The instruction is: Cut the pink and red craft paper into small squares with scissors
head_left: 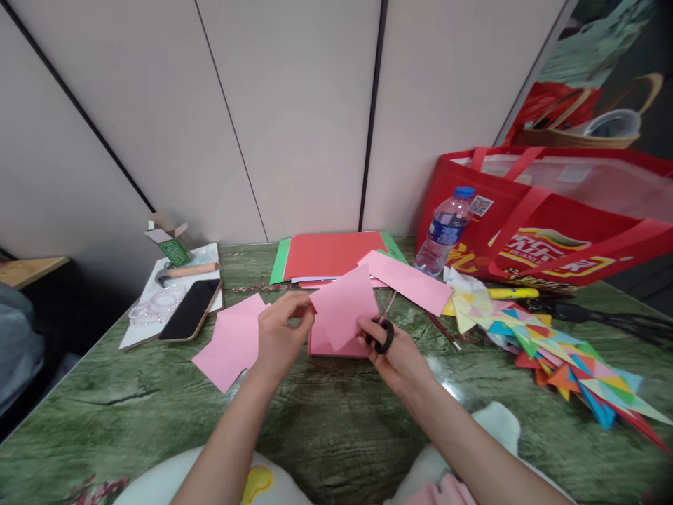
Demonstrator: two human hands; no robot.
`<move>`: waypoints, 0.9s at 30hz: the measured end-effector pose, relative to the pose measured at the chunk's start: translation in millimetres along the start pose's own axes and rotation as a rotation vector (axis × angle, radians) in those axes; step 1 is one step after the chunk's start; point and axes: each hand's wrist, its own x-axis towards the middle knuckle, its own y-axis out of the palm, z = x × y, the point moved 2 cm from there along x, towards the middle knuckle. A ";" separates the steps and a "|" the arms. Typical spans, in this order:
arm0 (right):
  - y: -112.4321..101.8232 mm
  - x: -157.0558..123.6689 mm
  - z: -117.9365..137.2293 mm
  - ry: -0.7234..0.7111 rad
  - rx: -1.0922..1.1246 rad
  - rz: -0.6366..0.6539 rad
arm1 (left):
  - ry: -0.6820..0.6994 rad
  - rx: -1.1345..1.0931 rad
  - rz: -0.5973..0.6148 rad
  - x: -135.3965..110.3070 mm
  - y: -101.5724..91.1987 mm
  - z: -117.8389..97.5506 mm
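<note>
My left hand (278,333) pinches the left edge of a pink paper square (344,308) held up over the green table (158,407). My right hand (394,351) grips black-handled scissors (385,331), with fingers through the loops and the blades reaching up behind the pink square. More pink sheets (234,340) lie flat under my left hand. Another pink piece (407,280) lies past the scissors. A small stack of pink paper (329,345) sits on the table directly below the held square.
A stack of red and green paper (331,254) lies by the wall. A water bottle (444,230) and a red tote bag (557,224) stand at right. Folded multicoloured paper shapes (557,354) spread right. A phone (192,308), hammer (184,271), bead bracelet (158,305) and small box (169,242) sit left.
</note>
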 end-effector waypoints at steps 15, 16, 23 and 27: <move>5.8 -13.3 13.7 -0.263 -0.191 -0.082 | -0.629 -0.986 -0.030 14.1 -1.0 13.5; 6.1 -13.5 14.2 -0.280 -0.203 -0.078 | -0.642 -0.999 0.031 11.8 0.6 12.1; 4.3 -11.5 14.8 -0.380 -0.261 -0.074 | -0.578 -0.914 0.323 -5.6 14.1 -4.0; 1.7 -9.7 14.5 -0.468 -0.292 -0.056 | -0.587 -0.604 0.313 -9.8 20.0 -2.8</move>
